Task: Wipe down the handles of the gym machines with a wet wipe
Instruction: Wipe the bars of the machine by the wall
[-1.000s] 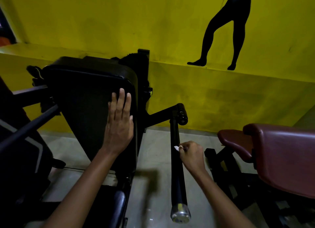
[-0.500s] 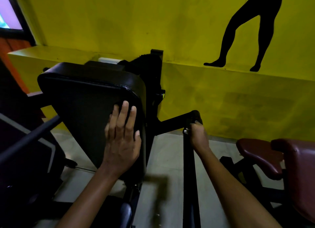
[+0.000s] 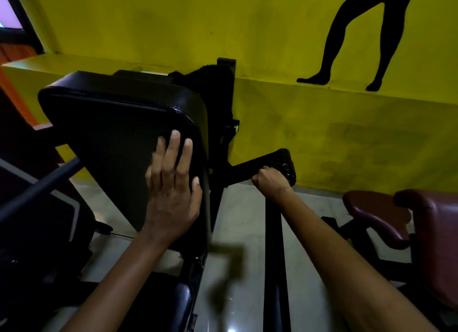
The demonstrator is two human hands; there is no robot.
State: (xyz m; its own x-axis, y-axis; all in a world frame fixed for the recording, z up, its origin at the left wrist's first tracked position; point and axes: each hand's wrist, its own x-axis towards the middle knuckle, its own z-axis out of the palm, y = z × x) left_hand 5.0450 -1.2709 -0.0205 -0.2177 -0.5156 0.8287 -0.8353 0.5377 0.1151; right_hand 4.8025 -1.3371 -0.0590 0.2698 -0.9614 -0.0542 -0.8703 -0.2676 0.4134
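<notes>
Now right hand (image 3: 271,183) gripping handle bar (image 3: 272,232) at its top — slid up from mid-bar, left hand (image 3: 173,192) still flat on pad (image 3: 111,133)

No readable text, labels, brands or numbers anywhere in view. Only sign-like mark: a black silhouette of a pair of legs (image 3: 357,36) painted on the yellow wall (image 3: 173,21), carrying no lettering. Machine surfaces too dark to show any markings.
</notes>
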